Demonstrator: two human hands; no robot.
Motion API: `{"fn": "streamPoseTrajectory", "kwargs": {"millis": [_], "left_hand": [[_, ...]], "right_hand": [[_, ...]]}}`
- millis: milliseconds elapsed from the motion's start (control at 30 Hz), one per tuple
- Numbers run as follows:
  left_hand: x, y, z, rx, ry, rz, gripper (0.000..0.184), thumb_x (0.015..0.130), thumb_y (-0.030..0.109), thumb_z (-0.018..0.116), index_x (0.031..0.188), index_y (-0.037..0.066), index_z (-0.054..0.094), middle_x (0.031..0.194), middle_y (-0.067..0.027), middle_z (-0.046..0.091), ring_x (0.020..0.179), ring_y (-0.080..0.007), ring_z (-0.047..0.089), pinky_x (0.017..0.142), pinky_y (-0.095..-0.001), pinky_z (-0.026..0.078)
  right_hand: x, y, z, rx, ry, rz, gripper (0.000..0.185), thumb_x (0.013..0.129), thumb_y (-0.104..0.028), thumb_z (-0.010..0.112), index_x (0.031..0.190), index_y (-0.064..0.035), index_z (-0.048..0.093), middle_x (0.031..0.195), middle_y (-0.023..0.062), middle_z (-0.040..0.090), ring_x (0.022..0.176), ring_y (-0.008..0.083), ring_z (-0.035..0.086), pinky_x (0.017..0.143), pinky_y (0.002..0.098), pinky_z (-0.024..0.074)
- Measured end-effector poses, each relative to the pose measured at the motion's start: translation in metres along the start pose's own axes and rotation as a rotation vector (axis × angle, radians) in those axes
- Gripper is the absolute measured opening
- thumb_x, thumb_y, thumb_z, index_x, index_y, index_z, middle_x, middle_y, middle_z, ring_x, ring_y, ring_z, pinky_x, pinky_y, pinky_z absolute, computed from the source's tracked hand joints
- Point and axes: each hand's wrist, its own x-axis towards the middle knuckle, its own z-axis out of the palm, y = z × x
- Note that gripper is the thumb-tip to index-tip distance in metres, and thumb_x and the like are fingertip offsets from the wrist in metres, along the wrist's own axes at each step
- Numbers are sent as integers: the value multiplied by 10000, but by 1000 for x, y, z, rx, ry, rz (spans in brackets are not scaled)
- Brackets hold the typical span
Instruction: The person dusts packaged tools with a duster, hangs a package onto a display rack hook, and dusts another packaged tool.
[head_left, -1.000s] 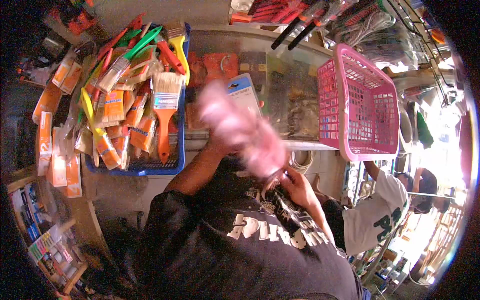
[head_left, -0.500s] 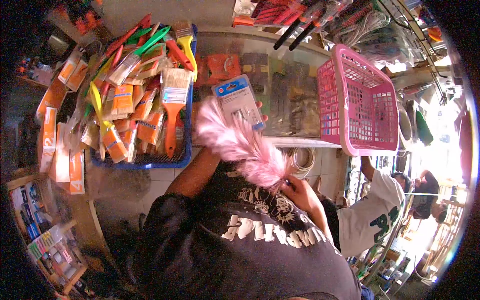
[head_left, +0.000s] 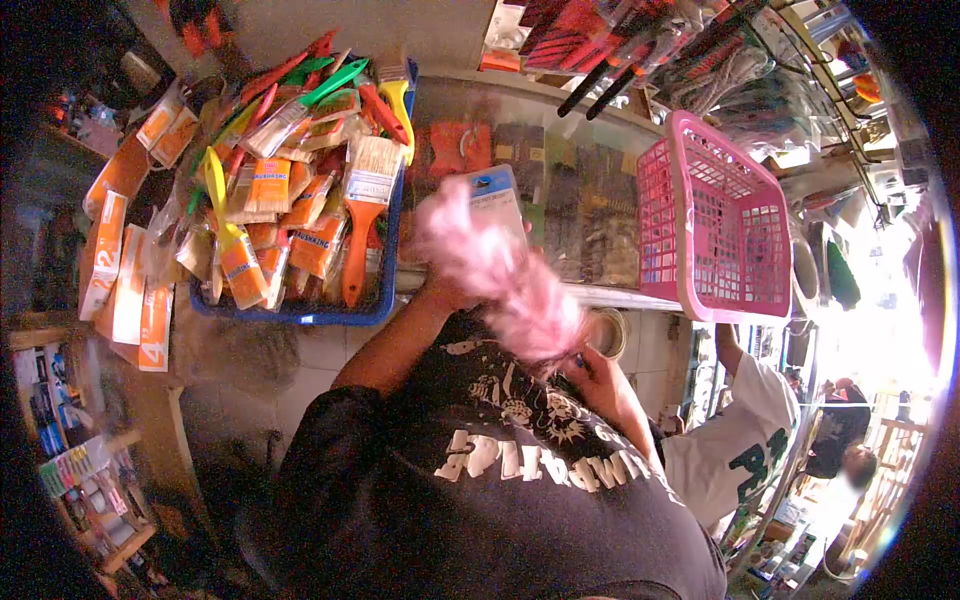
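A fluffy pink duster, smeared by motion, slants across the front of my body. My right hand is closed around its lower end by my shirt. Behind the duster, my left hand holds up a carded pack with a blue top and a hang hole. The duster's fluff overlaps the card and hides most of the left fingers and the pack's lower part.
A blue basket heaped with paintbrushes stands left, beside orange-and-white boxes. A pink basket sits at the right of the glass-topped counter. Packaged tools hang above. A person in a white shirt is at right.
The duster has swept over the pack and now covers more of it. The pack sits slightly farther right in view. The whole view has shifted a little.
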Motion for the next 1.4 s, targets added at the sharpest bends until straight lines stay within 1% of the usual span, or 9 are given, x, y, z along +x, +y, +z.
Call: {"fn": "streamPoseTrajectory", "kwargs": {"millis": [367,500,533,833,1067,1167,1233,1300,1400], "left_hand": [[-2,-2,11,124,79,160,644,864,533,381,1332,98,299,1299,-134,413,1156,-307,430,991,-483,330],[-4,-5,5,300,114,288,675,861,567,356,1341,100,278,1296,-140,418,1143,-304,445,1003,-491,311],[-2,-4,10,244,109,246,670,861,569,349,1338,103,286,1298,-139,417,1145,-303,446,1001,-494,312],[7,-8,34,61,28,132,642,868,589,291,1313,130,354,1313,-130,413,1157,-293,451,984,-518,326],[15,-3,55,-262,36,150,595,895,567,237,1279,139,394,1234,-104,485,1107,-286,496,954,-498,370],[8,-7,41,-12,171,261,550,916,511,244,1265,117,405,1186,-98,523,1068,-280,526,942,-479,389],[7,-6,39,43,48,241,535,915,486,273,1265,101,400,1205,-98,508,1081,-274,518,947,-474,386],[6,-13,26,346,106,364,550,914,497,259,1279,103,378,1232,-95,484,1094,-264,505,959,-468,374],[7,-15,17,335,267,345,595,903,547,241,1282,108,370,1218,-94,487,1096,-262,499,961,-466,370]], "right_hand": [[-4,9,5,61,29,-35,361,907,-284,484,1114,11,509,958,153,612,912,143,524,823,306,412],[6,40,18,406,52,29,348,911,-277,481,1096,16,515,961,136,610,897,132,511,816,293,409],[-2,5,6,149,-17,119,355,911,-286,485,1104,10,518,969,112,608,887,132,509,810,290,409],[4,19,18,336,-24,19,385,911,-295,476,1151,5,506,985,125,610,889,128,511,807,284,409],[12,35,13,67,90,7,366,902,-334,480,1047,-1,525,824,122,580,730,156,479,685,308,415],[16,46,14,139,141,-1,358,903,-319,479,1088,-16,518,822,151,573,748,164,481,700,305,416],[23,55,14,221,156,-35,369,900,-314,482,1124,-22,511,848,165,580,775,162,492,717,304,417],[17,40,15,189,134,-82,376,911,-309,467,1113,6,501,870,127,594,799,159,500,732,306,419],[14,37,8,-10,30,5,366,929,-265,454,1118,47,483,948,71,584,850,128,485,757,282,415]]}}
